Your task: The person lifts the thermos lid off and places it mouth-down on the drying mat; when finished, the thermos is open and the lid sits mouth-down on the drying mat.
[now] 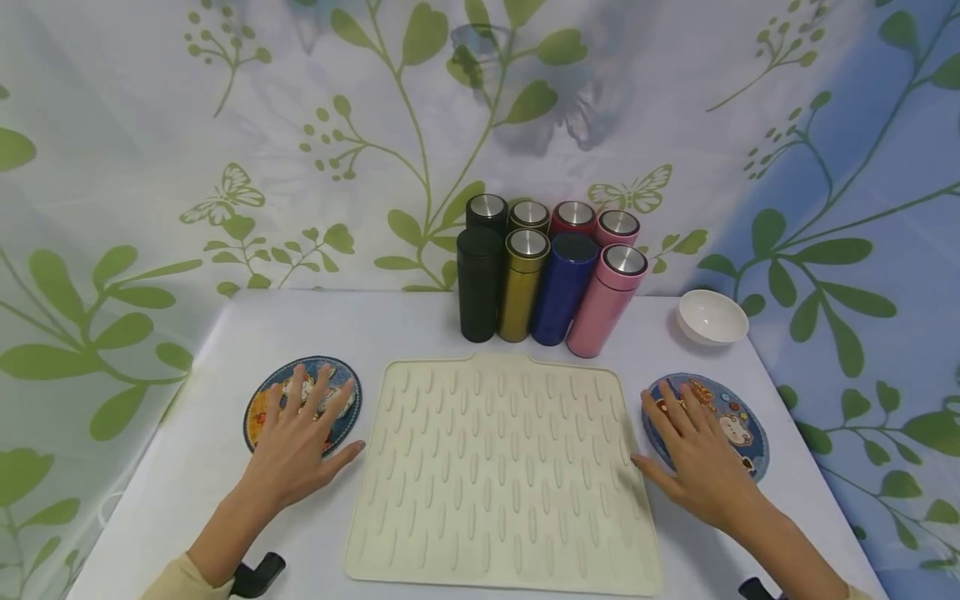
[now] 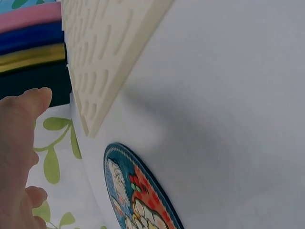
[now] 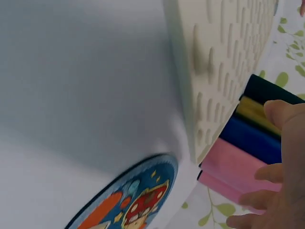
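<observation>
My left hand (image 1: 291,454) is spread over a round patterned coaster (image 1: 347,414) on the left of the table, its fingers straight and holding nothing. On the other side, my right hand (image 1: 701,462) hovers with fingers fanned out above a second round coaster (image 1: 750,433), also with nothing in it. Both wrist views show a gap between each hand and the tabletop. Between the hands lies a cream ribbed mat (image 1: 502,475) with raised oval bumps. The left thumb points toward its left edge, and the right thumb overlaps its right edge in the head view.
Behind the mat, two rows of upright thermos bottles stand together, with a black one (image 1: 478,287), a gold one (image 1: 521,292), a blue one (image 1: 561,292) and a pink one (image 1: 603,308) in front. A white bowl (image 1: 712,318) sits at the back right. Leaf-patterned curtains (image 1: 300,125) enclose the table.
</observation>
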Motion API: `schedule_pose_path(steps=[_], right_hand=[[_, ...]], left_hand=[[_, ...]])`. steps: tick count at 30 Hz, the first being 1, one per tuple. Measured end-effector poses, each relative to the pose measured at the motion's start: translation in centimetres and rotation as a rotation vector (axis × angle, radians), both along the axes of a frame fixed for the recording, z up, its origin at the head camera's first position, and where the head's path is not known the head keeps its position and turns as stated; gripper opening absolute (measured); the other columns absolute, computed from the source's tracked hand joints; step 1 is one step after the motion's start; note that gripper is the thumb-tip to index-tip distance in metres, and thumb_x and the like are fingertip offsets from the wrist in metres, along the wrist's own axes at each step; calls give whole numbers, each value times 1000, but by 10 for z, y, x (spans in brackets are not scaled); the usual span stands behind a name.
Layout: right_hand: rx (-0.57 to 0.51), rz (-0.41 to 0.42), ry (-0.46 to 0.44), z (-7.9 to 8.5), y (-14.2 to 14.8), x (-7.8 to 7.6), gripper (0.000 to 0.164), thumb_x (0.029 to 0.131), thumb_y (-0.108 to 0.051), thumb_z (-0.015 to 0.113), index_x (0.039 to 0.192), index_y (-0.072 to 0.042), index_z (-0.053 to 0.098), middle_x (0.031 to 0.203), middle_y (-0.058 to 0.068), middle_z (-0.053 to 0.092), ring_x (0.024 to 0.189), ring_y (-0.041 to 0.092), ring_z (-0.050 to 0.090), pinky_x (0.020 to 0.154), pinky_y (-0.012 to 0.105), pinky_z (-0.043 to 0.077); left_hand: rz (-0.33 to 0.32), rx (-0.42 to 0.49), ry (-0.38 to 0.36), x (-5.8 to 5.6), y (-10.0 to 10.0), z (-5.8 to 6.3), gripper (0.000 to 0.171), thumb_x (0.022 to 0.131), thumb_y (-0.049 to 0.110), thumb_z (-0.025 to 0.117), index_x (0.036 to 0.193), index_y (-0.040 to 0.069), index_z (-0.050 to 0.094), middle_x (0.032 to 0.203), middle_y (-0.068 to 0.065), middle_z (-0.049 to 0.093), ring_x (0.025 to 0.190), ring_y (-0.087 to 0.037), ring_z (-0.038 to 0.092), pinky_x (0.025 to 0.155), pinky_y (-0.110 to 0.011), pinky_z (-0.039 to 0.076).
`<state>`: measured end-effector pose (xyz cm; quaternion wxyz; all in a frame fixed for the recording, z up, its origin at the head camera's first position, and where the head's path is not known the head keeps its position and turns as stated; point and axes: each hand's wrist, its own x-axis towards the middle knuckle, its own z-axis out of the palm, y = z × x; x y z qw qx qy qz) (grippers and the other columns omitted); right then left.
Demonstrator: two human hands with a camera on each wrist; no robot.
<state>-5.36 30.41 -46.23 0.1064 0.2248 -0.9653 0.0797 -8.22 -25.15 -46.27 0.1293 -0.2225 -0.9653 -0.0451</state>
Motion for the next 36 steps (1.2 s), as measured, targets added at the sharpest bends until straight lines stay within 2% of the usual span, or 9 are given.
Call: schedule_pose_path(steps=[3,7,12,17,23,31,36], right_hand=[[-17,20,-10,-2,-9,-2,87,91,-47,68,157,-5,29,162,22,18,150,41,5,119,54,1],[-48,48,-8,-5,-23,-3,87,91,-47,70,156,-5,32,161,23,21,149,42,11,120,48,2],[-104,61,-20,-6,-40,-3,85,88,-45,73,154,-6,37,159,23,27,146,44,20,117,57,17],[-106,91,-28,-10,-57,-4,83,87,-45,74,153,-7,40,157,23,31,142,46,29,107,64,31],[-120,144,11,-18,-72,-4,80,82,-42,80,145,-2,50,151,25,41,134,48,42,101,63,39],[-132,175,-15,-26,-87,0,76,83,-40,80,143,-3,53,146,25,47,130,46,47,101,60,42],[-104,192,-26,-29,-93,1,73,83,-41,79,142,-4,55,146,25,47,130,46,48,100,60,43]], left_hand=[[3,27,-14,-3,9,-1,88,84,57,68,155,14,38,160,-24,24,149,-45,2,114,-67,4],[12,124,-82,-7,23,0,87,86,56,68,156,16,35,160,-24,25,149,-47,5,112,-70,9],[10,292,-180,-16,44,6,88,89,50,70,158,14,30,161,-21,24,148,-49,6,110,-72,13],[24,448,-224,-25,63,13,86,90,42,72,159,14,29,161,-17,27,149,-44,13,106,-75,20],[19,576,-202,-39,77,20,81,91,39,73,157,14,34,158,-14,34,147,-37,25,109,-66,27],[-13,760,-142,-62,97,8,75,91,28,74,154,10,38,152,-14,45,140,-34,40,108,-58,35],[-23,822,-156,-72,109,8,76,90,26,75,154,8,38,150,-13,47,139,-30,42,105,-53,41]])
